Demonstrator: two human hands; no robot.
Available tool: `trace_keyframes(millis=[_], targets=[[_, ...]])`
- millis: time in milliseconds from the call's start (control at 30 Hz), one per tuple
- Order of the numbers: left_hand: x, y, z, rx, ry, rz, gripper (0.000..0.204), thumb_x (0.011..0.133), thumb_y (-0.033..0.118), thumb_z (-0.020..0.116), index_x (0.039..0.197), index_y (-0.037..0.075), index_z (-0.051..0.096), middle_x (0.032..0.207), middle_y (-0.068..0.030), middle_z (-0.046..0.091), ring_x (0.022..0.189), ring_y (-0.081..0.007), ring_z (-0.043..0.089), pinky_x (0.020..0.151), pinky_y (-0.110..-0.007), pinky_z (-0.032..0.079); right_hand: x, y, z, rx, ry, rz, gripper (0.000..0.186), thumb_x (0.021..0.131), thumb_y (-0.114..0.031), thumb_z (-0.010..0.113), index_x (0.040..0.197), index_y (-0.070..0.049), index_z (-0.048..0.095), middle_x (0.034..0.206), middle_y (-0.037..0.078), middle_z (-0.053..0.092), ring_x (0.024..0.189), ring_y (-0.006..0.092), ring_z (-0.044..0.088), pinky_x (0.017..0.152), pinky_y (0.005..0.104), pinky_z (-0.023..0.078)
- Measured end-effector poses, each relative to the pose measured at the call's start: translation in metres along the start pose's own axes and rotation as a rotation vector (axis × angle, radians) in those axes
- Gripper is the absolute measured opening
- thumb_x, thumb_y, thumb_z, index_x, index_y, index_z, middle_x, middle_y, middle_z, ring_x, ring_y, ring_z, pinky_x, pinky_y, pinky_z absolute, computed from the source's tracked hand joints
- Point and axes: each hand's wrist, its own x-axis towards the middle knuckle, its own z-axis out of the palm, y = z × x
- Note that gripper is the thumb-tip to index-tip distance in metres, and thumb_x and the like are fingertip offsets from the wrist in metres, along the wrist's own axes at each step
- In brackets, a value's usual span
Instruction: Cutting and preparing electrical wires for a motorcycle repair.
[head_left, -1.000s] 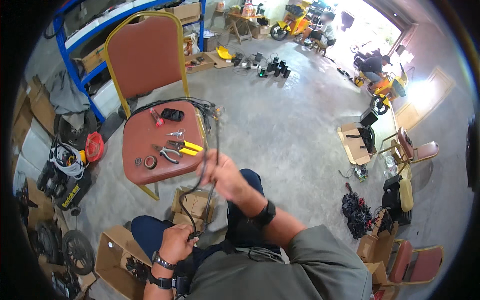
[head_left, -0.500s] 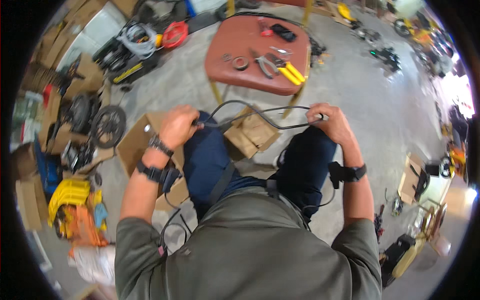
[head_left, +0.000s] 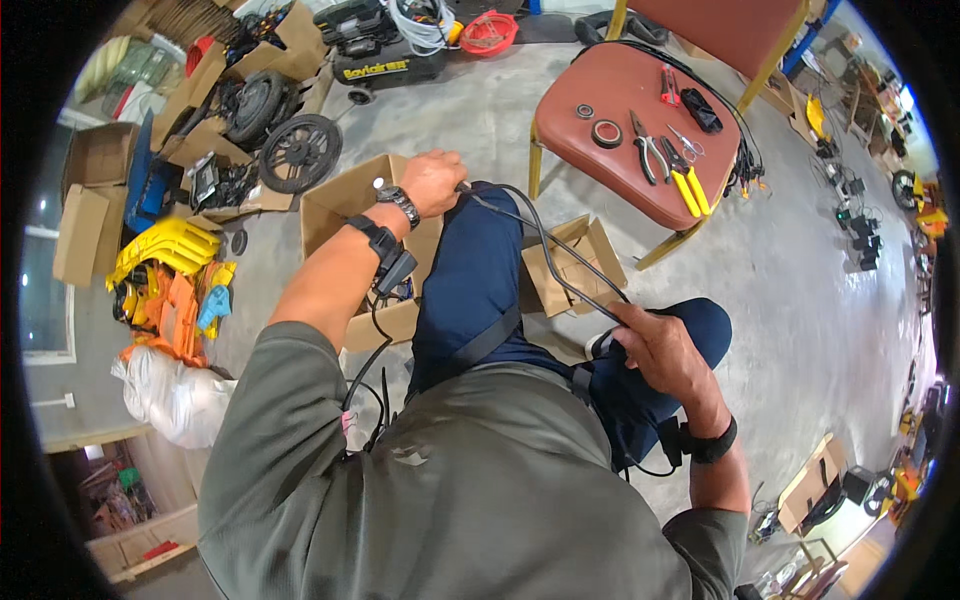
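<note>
Your left hand point(head_left: 435, 182) pinches the black cable point(head_left: 545, 237) between thumb and curled fingers, just beside your left knee point(head_left: 490, 215). Your right hand point(head_left: 665, 350) is closed around another part of that cable, above your right thigh; your palm hides just how the fingers grip it. Between your hands the cable runs as two loose strands that cross in the air, over the small open carton point(head_left: 604, 250) on the floor between your legs. A larger cardboard box point(head_left: 328, 212) stands open below your left forearm.

Ahead of you and to the right is the chair's red seat point(head_left: 575, 100). On it lie a roll of tape point(head_left: 606, 134), a smaller ring point(head_left: 585, 111), pliers point(head_left: 650, 155), a yellow-handled tool point(head_left: 690, 188), scissors point(head_left: 686, 141), a red tool point(head_left: 669, 86) and a black pouch point(head_left: 702, 110). Farther left, a black wheel point(head_left: 300, 153) lies near yellow panels point(head_left: 165, 250).
</note>
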Motion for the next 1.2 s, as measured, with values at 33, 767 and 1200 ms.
trace_keyframes(millis=[33, 767, 1200], targets=[[0.000, 0.001, 0.003, 0.020, -0.011, -0.002, 0.011, 0.066, 0.010, 0.065, 0.077, 0.010, 0.063, 0.083, -0.0072, 0.057, 0.083, -0.0302, 0.057, 0.072, -0.043, 0.047, -0.003, 0.000, 0.001, 0.075, -0.013, 0.020, 0.023, 0.091, -0.012, 0.057, 0.111, -0.003, 0.060, 0.078, 0.019, 0.062, 0.067, 0.0382, 0.060, 0.061, 0.0411, 0.049], [-0.013, 0.009, 0.030, 0.138, 0.197, -0.073, 0.015, 0.070, 0.009, 0.059, 0.084, 0.009, 0.065, 0.090, -0.0079, 0.056, 0.096, -0.0286, 0.055, 0.084, -0.039, 0.047, -0.025, -0.001, 0.043, 0.140, 0.047, -0.116, 0.019, 0.088, -0.017, 0.066, 0.087, 0.001, 0.061, 0.072, 0.016, 0.058, 0.065, 0.0354, 0.059, 0.058, 0.0380, 0.047], [-0.025, 0.009, 0.035, 0.096, 0.285, -0.167, 0.013, 0.073, 0.010, 0.059, 0.085, 0.011, 0.065, 0.092, -0.0044, 0.056, 0.098, -0.0255, 0.056, 0.083, -0.039, 0.045, -0.031, -0.019, 0.047, 0.176, -0.030, -0.083, 0.017, 0.088, -0.013, 0.065, 0.082, 0.002, 0.059, 0.069, 0.014, 0.055, 0.061, 0.0313, 0.058, 0.055, 0.0369, 0.045]])
